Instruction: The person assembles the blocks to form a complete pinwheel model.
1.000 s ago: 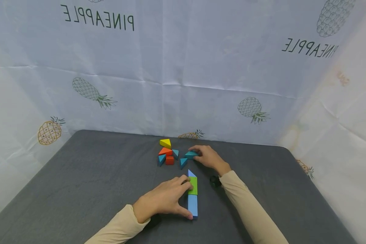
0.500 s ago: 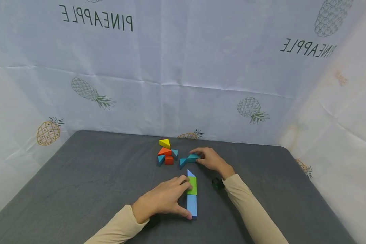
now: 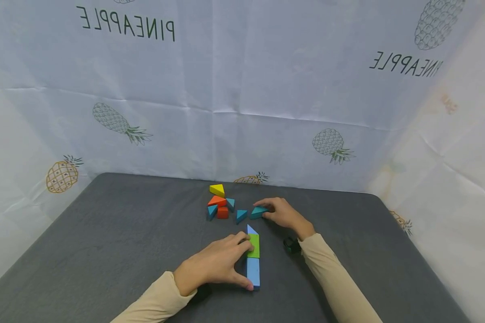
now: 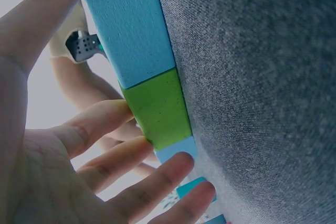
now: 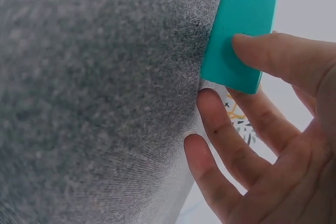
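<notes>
My left hand lies beside a straight row of blocks, its thumb at the near end of a long blue block. Its index and middle fingertips touch the side of the green block. A pointed light-blue block caps the row's far end. Farther off, my right hand pinches a teal triangular block between thumb and fingers, low over the table. Just left of that block lies a smaller blue triangular block, with a narrow gap between them.
At the back of the dark table sits a cluster: a yellow triangular block, an orange-red triangular block, a red cube and two small blue triangles. Behind the table hangs a pineapple-print cloth.
My right hand has drawn the teal triangular block a little right and nearer to me, turning it slightly. My left hand and the row stay in place.
</notes>
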A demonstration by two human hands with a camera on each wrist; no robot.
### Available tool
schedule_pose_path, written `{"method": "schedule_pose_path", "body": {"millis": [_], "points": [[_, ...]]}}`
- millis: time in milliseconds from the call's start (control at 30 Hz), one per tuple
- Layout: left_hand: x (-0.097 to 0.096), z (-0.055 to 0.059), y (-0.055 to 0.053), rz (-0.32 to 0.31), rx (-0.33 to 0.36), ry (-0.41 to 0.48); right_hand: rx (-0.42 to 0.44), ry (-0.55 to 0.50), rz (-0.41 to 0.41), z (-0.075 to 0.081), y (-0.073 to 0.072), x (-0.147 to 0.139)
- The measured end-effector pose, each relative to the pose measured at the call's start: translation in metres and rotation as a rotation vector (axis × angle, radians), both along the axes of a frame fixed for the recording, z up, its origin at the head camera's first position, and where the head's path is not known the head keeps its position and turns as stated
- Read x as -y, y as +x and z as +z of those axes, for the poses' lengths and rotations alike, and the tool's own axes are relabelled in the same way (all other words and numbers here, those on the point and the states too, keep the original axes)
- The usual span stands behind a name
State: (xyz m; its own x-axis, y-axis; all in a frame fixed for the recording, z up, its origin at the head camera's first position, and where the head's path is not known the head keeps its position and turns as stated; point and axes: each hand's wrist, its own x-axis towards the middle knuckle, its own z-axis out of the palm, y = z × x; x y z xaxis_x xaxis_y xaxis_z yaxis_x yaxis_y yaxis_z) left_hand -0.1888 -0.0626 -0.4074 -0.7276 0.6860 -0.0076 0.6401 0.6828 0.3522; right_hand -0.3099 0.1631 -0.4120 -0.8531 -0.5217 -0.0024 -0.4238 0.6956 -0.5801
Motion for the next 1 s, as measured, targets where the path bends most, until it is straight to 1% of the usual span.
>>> {"method": "schedule_pose_path", "body": {"millis": [167, 267, 367, 567, 833, 1000], "points": [[0.0, 0.0, 0.0, -0.003, 0.0, 0.003, 0.009, 0.004, 0.001, 0.002, 0.003, 0.0], [0.0, 0.0, 0.0, -0.004, -0.002, 0.002, 0.0, 0.004, -0.001, 0.003, 0.006, 0.002], [0.0, 0.001, 0.0, -0.004, -0.002, -0.001, -0.023, -0.001, -0.021, 0.003, 0.008, 0.007], [0.0, 0.002, 0.0, 0.002, 0.005, 0.0, -0.054, 0.005, -0.091, 0.002, 0.01, 0.016], [0.0, 0.003, 0.001, 0.006, 0.017, 0.003, 0.004, -0.014, -0.127, 0.003, 0.011, 0.016], [0.0, 0.003, 0.001, 0.006, 0.012, 0.002, 0.001, 0.004, -0.167, 0.004, 0.013, 0.015]]}}
